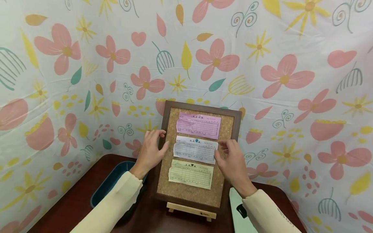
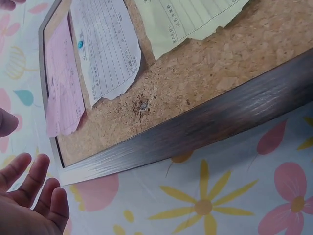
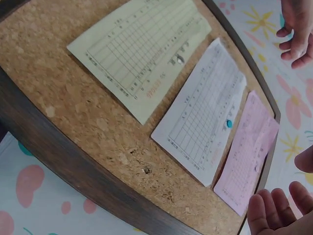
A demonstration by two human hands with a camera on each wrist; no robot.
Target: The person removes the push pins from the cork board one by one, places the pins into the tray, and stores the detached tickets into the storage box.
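A brown-framed corkboard (image 1: 189, 195) leans on a small wooden easel (image 1: 190, 209). Three printed slips are fixed to it in a column: pink (image 1: 198, 127) on top, white (image 1: 195, 152) in the middle, pale green (image 1: 190, 178) below. A teal pushpin (image 3: 229, 124) sits in the white slip, and a dark pin (image 1: 192, 164) in the green one. Beside the board's left edge is my left hand (image 1: 151, 150), fingers relaxed and holding nothing. My right hand (image 1: 234, 163) hovers by the right side, near the white slip, loosely bent and gripping nothing; whether it touches the board, I cannot tell.
On the dark red table (image 1: 145, 223), a deep teal tray (image 1: 102, 189) lies left of the board, partly behind my left sleeve. At the right is a pale flat object (image 1: 237, 220), partly under my right forearm. A floral cloth (image 1: 186, 87) hangs close behind the board.
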